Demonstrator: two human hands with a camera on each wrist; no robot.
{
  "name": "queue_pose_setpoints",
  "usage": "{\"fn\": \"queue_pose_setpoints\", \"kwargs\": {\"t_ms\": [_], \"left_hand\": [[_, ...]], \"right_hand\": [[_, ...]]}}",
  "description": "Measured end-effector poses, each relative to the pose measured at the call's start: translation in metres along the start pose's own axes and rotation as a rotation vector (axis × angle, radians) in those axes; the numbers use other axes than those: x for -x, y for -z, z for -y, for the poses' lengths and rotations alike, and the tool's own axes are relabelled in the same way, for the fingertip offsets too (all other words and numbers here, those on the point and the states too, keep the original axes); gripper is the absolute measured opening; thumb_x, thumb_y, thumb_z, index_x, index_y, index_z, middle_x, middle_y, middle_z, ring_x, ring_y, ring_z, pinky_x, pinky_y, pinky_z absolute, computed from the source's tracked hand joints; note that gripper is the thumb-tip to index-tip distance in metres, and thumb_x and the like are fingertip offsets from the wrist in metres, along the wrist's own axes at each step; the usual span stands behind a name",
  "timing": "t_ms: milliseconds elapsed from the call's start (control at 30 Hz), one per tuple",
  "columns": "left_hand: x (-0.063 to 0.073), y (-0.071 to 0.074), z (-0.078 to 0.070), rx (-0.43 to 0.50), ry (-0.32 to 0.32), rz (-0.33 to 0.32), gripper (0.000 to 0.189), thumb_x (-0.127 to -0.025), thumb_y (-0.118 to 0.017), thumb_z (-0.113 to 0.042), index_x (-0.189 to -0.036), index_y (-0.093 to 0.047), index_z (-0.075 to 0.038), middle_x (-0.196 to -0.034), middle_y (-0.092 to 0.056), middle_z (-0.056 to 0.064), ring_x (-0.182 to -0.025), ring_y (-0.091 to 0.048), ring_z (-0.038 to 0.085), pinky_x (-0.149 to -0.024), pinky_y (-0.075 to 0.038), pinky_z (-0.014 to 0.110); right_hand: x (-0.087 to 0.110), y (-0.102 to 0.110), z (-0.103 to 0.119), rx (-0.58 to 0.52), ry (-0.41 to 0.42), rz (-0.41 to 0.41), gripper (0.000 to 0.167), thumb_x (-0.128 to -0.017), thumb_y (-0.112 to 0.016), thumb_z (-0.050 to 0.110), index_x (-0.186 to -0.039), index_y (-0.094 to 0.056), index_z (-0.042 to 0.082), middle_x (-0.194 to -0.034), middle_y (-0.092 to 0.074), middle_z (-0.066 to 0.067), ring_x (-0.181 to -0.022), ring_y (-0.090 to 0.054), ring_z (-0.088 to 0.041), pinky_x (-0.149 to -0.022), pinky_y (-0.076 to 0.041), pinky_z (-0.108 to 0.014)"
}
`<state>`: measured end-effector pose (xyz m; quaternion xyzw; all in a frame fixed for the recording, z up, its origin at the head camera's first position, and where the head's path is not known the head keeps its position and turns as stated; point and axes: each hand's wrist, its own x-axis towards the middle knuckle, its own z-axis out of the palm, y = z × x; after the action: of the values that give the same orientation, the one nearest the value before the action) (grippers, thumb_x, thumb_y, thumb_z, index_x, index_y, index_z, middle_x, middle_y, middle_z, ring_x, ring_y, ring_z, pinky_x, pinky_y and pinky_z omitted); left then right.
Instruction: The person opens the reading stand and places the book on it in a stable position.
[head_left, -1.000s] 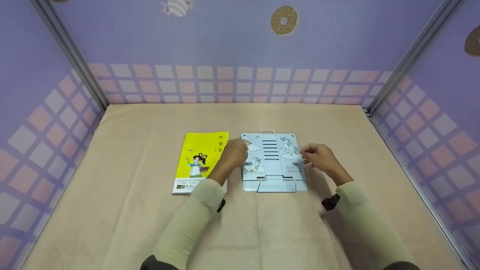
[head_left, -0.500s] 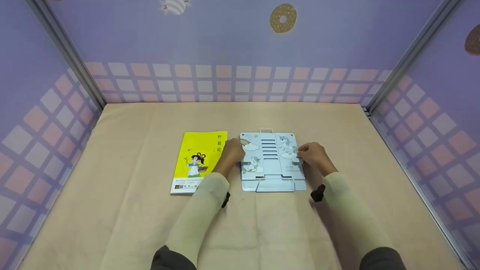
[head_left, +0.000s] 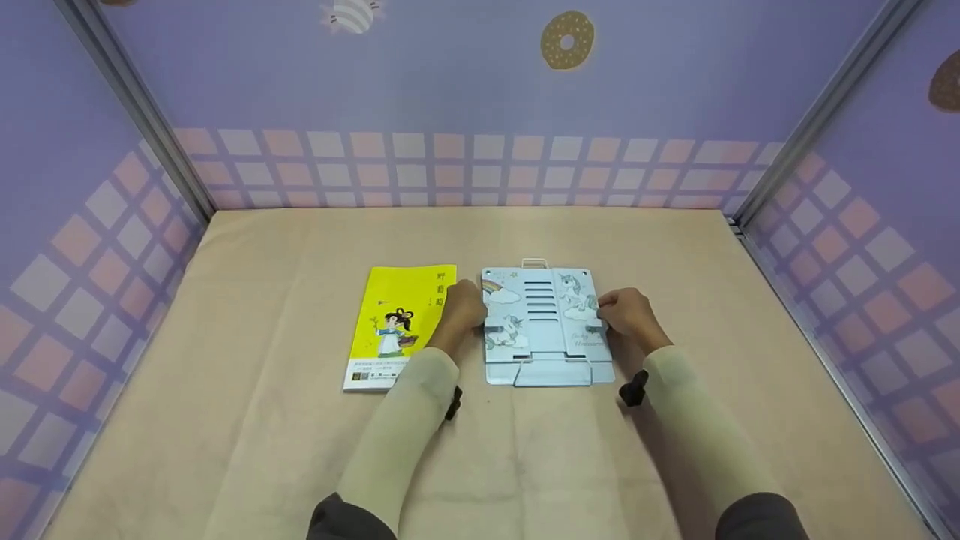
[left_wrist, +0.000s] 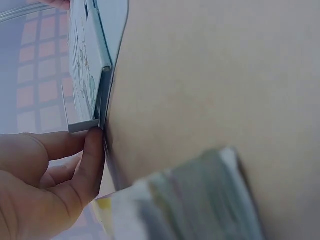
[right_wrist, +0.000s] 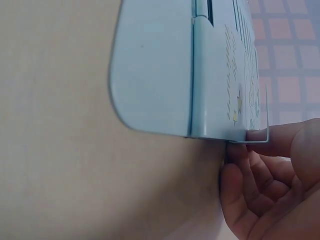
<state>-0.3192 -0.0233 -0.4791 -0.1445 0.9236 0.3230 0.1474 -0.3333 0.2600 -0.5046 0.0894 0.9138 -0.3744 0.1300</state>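
Observation:
A pale blue metal book stand (head_left: 545, 334) printed with unicorns lies folded flat on the table, its slotted middle strip facing up. At its left edge my left hand (head_left: 463, 309) pinches the upper panel; in the left wrist view the fingertips (left_wrist: 92, 137) meet beside a small bent page clip (left_wrist: 82, 125). My right hand (head_left: 630, 313) grips the opposite edge. There, in the right wrist view, the thumb lies over the panel (right_wrist: 220, 90) by the other clip and curled fingers (right_wrist: 237, 190) reach below it. The undersides of the panel are hidden.
A yellow book (head_left: 394, 289) with a cartoon figure on its cover lies left of the stand, partly behind my left forearm. Beige cloth (head_left: 555, 465) covers the table. Purple walls (head_left: 465, 82) with a checked band enclose the back and sides.
My right hand has moved in from just off the stand's right edge and now grips it. The left hand has shifted slightly at the left edge. Stand and book lie unmoved.

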Motion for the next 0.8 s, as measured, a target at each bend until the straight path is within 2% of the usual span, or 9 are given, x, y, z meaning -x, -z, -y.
{"fn": "queue_pose_setpoints", "kwargs": {"t_ms": [200, 300, 500, 633, 800], "left_hand": [[-0.005, 0.001, 0.004, 0.041, -0.038, 0.024, 0.021, -0.093, -0.061, -0.004, -0.114, -0.063, -0.001, -0.089, -0.061, 0.010, -0.076, -0.063, 0.022, -0.058, -0.045, 0.026], [-0.008, 0.003, 0.006, 0.082, -0.069, 0.036, 0.019, -0.092, -0.060, -0.001, -0.110, -0.065, 0.001, -0.082, -0.058, 0.008, -0.070, -0.060, 0.020, -0.053, -0.042, 0.025], [-0.006, 0.008, 0.009, 0.106, -0.106, 0.031, 0.012, -0.091, -0.060, -0.001, -0.099, -0.068, -0.001, -0.071, -0.054, 0.005, -0.062, -0.058, 0.018, -0.050, -0.041, 0.024], [0.000, 0.011, 0.009, 0.176, -0.134, 0.022, 0.011, -0.092, -0.060, -0.001, -0.097, -0.069, -0.003, -0.076, -0.058, 0.006, -0.066, -0.060, 0.019, -0.052, -0.042, 0.024], [0.008, 0.014, 0.009, 0.232, -0.175, 0.014, 0.016, -0.094, -0.059, -0.002, -0.104, -0.073, -0.003, -0.094, -0.068, 0.009, -0.080, -0.065, 0.022, -0.061, -0.046, 0.025]], "right_hand": [[-0.001, -0.001, -0.001, -0.018, 0.003, -0.017, 0.031, -0.098, -0.054, 0.007, -0.126, -0.066, 0.000, -0.123, -0.065, -0.016, -0.105, -0.059, -0.028, -0.093, -0.051, -0.039], [0.001, 0.000, -0.002, -0.013, 0.032, -0.028, 0.031, -0.099, -0.054, 0.009, -0.126, -0.065, 0.000, -0.122, -0.065, -0.016, -0.105, -0.060, -0.028, -0.093, -0.051, -0.038], [0.006, 0.003, -0.004, -0.055, 0.069, -0.037, 0.031, -0.100, -0.055, 0.011, -0.127, -0.063, 0.000, -0.117, -0.064, -0.015, -0.100, -0.060, -0.025, -0.085, -0.051, -0.033], [0.010, 0.007, -0.008, -0.119, 0.085, -0.038, 0.029, -0.100, -0.054, 0.012, -0.126, -0.061, 0.001, -0.113, -0.063, -0.014, -0.097, -0.059, -0.025, -0.081, -0.051, -0.032], [0.013, 0.011, -0.014, -0.187, 0.123, -0.035, 0.026, -0.101, -0.054, 0.013, -0.124, -0.060, 0.002, -0.112, -0.060, -0.014, -0.098, -0.058, -0.026, -0.087, -0.052, -0.037]]}}
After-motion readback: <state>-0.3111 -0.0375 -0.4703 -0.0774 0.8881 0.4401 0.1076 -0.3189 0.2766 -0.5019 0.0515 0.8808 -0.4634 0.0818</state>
